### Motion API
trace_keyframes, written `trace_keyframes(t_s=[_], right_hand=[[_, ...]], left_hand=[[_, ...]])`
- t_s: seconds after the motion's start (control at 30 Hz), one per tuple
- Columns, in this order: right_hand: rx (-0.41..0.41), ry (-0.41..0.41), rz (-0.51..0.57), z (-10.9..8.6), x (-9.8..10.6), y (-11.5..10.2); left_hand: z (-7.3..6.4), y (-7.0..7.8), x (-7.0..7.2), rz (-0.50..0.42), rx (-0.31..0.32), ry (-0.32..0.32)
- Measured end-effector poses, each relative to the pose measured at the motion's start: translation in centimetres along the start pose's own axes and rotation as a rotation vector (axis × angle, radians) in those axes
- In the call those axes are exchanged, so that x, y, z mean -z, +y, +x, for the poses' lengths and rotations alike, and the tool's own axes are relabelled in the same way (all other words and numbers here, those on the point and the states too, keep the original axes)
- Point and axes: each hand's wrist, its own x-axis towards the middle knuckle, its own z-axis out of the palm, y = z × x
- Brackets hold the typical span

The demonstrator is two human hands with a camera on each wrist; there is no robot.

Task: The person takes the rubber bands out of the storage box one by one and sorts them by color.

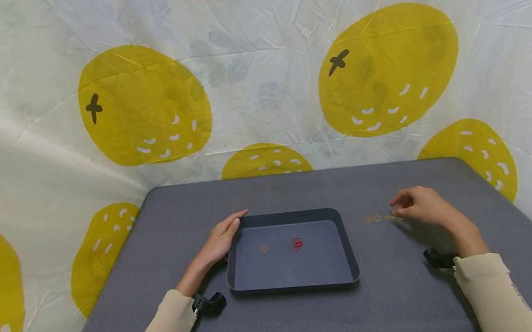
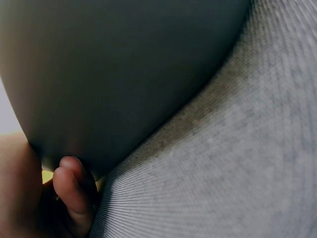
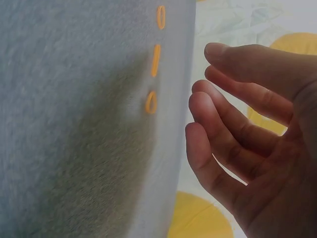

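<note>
My left hand [image 1: 218, 244] grips the left side of a dark grey tray [image 1: 294, 287], its thumb at the rim near the far left corner. In the left wrist view, curled fingers [image 2: 72, 191] lie against the tray's outer wall [image 2: 124, 89]. An orange rubber band [image 1: 264, 249] and a small cluster of red rubber bands [image 1: 298, 244] lie in the tray. To its right, several orange rubber bands [image 1: 377, 218] form a row on the table. My right hand [image 1: 424, 205] hovers at the row's right end, fingers loosely bent, holding nothing; its wrist view shows orange bands [image 3: 151, 102] beyond the fingertips.
A grey cloth covers the table [image 1: 290, 329]. Behind and to the sides hangs a white curtain [image 1: 265, 91] printed with yellow fruit. Black wrist cameras [image 1: 209, 304] sit below both hands, close over the table.
</note>
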Motion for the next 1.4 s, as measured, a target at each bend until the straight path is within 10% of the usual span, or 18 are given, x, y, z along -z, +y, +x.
trace_keyframes(t_s=[1.4], right_hand=[[0.263, -0.049, -0.013, 5.0, -1.0, -13.5]], left_hand=[[0.0, 0.1, 0.0, -0.002, 0.007, 0.005]])
